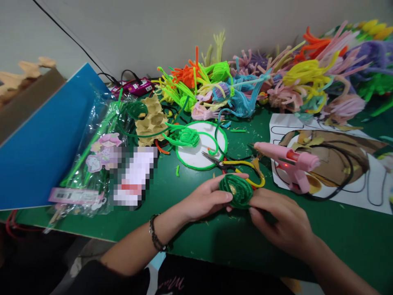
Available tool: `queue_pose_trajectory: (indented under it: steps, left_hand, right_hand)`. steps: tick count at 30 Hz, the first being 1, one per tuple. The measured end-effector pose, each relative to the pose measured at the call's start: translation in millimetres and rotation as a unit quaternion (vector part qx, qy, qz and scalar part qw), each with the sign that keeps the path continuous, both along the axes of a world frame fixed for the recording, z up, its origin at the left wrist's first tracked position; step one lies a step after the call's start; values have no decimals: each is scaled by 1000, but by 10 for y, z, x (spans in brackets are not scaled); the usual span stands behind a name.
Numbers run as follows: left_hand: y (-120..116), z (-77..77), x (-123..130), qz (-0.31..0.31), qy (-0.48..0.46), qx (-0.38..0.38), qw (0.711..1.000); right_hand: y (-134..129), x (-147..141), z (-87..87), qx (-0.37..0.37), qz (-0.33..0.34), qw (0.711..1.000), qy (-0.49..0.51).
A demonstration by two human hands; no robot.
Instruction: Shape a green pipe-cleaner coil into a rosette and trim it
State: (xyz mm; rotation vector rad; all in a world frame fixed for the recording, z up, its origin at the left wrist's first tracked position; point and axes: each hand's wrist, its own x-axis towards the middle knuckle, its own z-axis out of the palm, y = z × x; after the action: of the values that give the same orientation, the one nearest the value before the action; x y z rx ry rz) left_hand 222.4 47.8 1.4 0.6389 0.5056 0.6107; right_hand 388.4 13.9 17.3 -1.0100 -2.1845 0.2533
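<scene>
A dark green coil of pipe cleaner [242, 191] with a yellowish spot at its middle is held above the front of the table. My left hand [211, 198] closes on its left side, thumb across the face and fingers behind. Against the right edge of the coil, my right hand [278, 219] pinches with its fingertips. Just behind the coil lie yellow-handled scissors [236, 164], their tips on a white disc [184, 157] rimmed in green. A bright green pipe-cleaner piece [190, 137] with a curling tail rests on that disc.
Right of the scissors, a pink glue gun [294, 157] stands on drawn-on paper [376, 184]. Colourful pipe-cleaner bundles [242, 98] line the wall. On the left are an egg-carton piece [152, 123], a plastic bag of green stems [92, 164], a blurred-out phone-like object [135, 178] and a blue board [46, 143].
</scene>
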Motion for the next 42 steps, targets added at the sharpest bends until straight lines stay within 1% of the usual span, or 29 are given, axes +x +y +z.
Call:
queue_pose_trajectory:
  steps: [5,13,20,29,33,39,42]
  left_hand:
    - [2,-21,-13,-7,-9,14,1000]
    - [2,-65,-27,-8,4,64,998]
    - [2,-51,-6,5,-5,43,999]
    - [-3,-68,-3,-10,-24,2,1000]
    - [-7,-87,-2,4,-10,13,1000]
    - [-6,-83,-5,20,30,-5,999]
    - [-2,-75,-3,22,39,3,999]
  right_hand:
    - [7,-13,0,-1,0,1000,-7]
    - [-1,-6,-33,-7,7,1000,-12]
    - [-13,0,-42,-7,6,1000,-14]
    - [4,-6,-20,0,-7,1000,6]
    - [8,-9,-30,0,-5,1000,4]
    - [5,-10,-35,1,-6,1000,3]
    - [10,-16,-43,5,-8,1000,1]
